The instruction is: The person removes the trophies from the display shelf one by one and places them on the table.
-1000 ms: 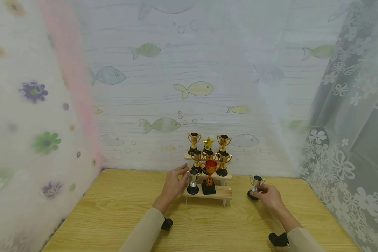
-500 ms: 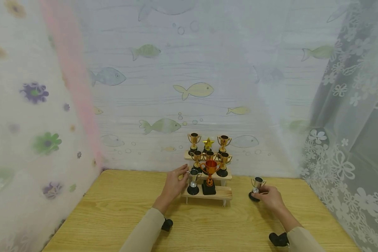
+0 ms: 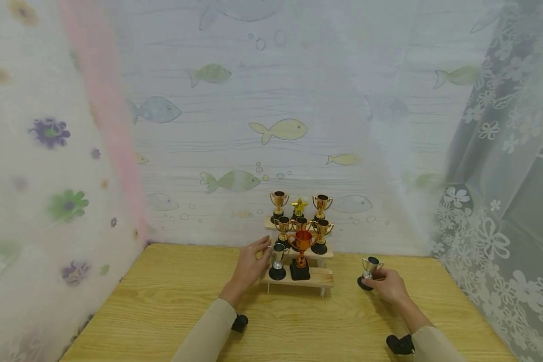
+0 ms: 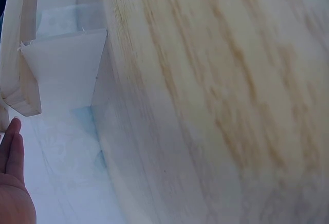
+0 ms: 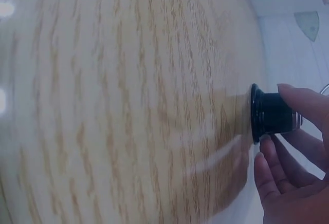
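In the head view my right hand (image 3: 386,285) pinches a small silver trophy (image 3: 370,268) low down, to the right of a tiered wooden stand (image 3: 323,275). The trophy leans slightly to the right. Its black base (image 5: 272,113) is at the tabletop in the right wrist view; I cannot tell whether it touches. My left hand (image 3: 250,262) is at the stand's left side with fingers straight. The left wrist view has its fingertips (image 4: 15,126) by a shelf end (image 4: 23,98); contact is unclear. On the lowest shelf stand another silver trophy (image 3: 278,256) and a larger orange-red trophy (image 3: 302,246).
Several gold trophies (image 3: 322,231) and a gold star trophy (image 3: 299,205) fill the upper shelves. The wooden table (image 3: 298,327) reaches back to a fish-print curtain (image 3: 199,141). Black devices (image 3: 400,345) are by both wrists.
My right hand has shifted a little to the right and nearer me with the silver trophy, which now leans slightly. My left hand has stayed beside the stand.
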Demonstrator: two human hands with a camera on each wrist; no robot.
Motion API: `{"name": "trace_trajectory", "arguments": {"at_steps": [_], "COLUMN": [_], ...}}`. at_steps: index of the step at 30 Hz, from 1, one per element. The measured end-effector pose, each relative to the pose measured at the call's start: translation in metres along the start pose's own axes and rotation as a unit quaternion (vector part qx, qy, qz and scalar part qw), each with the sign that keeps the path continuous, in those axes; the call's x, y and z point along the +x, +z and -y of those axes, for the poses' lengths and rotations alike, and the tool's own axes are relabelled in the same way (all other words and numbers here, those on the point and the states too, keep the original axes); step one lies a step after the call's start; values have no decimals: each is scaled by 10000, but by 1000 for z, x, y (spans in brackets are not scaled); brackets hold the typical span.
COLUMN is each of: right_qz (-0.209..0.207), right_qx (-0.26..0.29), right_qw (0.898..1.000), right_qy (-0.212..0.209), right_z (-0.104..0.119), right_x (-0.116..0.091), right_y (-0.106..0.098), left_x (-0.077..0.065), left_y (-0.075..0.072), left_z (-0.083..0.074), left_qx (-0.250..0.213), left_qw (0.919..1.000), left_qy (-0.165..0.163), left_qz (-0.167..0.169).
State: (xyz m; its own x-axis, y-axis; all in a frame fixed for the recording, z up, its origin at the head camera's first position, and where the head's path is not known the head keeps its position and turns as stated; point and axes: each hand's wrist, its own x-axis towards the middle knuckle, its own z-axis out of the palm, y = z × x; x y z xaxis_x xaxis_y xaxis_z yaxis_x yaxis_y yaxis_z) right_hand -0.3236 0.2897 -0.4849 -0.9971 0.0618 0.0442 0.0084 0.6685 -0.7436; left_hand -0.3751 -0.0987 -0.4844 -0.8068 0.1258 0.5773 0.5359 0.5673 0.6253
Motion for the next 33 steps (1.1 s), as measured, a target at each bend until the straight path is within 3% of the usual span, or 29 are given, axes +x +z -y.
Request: {"name": "trace_trajectory", "arguments": {"at_steps": [19, 33], "right_qz": [-26, -4], "right_qx": [82, 104], "right_qw": [10000, 9999], "right_qy": [-47, -84], "right_z": [-5, -5], "right_x": [4, -9], "right_y": [2, -6], "left_x": [1, 0], "left_y": [-2, -1], "left_z": [-1, 1], "left_qx": [-41, -80], "left_qw": [10000, 10000], "left_qy": [0, 8], "left_qz": [-39, 2]}}
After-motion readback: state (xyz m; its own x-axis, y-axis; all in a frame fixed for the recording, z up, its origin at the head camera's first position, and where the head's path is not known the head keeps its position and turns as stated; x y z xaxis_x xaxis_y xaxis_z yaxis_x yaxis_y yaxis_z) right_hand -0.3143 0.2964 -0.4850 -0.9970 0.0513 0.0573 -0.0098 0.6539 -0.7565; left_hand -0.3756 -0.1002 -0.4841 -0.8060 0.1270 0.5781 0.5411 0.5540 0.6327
